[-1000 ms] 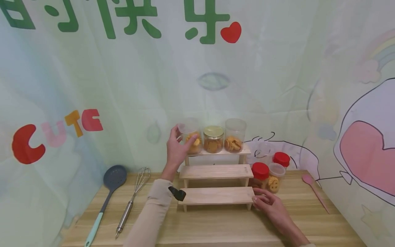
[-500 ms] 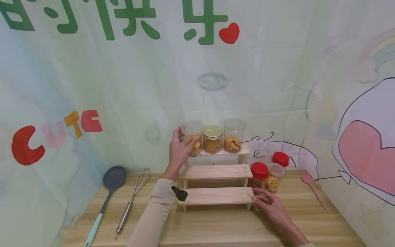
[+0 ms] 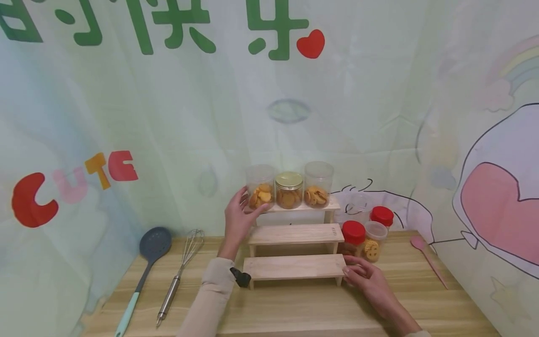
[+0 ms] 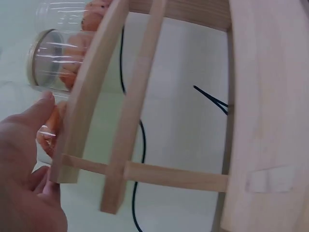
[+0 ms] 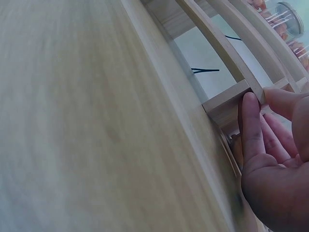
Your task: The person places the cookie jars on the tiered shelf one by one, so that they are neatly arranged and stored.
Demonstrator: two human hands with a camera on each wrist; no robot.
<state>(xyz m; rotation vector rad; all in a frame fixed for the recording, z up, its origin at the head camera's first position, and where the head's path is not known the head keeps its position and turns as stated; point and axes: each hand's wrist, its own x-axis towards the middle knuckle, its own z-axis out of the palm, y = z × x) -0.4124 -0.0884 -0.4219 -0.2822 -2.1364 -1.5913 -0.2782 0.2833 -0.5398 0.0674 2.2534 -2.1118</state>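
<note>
A three-step wooden rack (image 3: 294,267) stands with three clear jars of cookies on its top step. My left hand (image 3: 240,222) is at that step's left end, low beside the left jar (image 3: 261,193). In the left wrist view its thumb lies along the jar near the board's edge (image 4: 91,92), and the other fingers curl by the board's end; contact with the jar is unclear. The middle jar (image 3: 289,191) has a gold lid; the right jar (image 3: 318,186) stands beside it. My right hand (image 3: 372,283) pinches the bottom step's right end between thumb and fingers.
Right of the rack stand jars with red lids (image 3: 353,232) and a clear-lidded cookie jar (image 3: 374,241). A pink spoon (image 3: 429,260) lies far right. A grey slotted ladle (image 3: 155,243) and a whisk (image 3: 172,290) lie left on the wooden table (image 3: 294,311). A printed curtain hangs behind.
The left jar has shifted slightly right and now stands level beside the middle one. My left hand has slid down from the jar's side to its base. My right hand has stayed in place.
</note>
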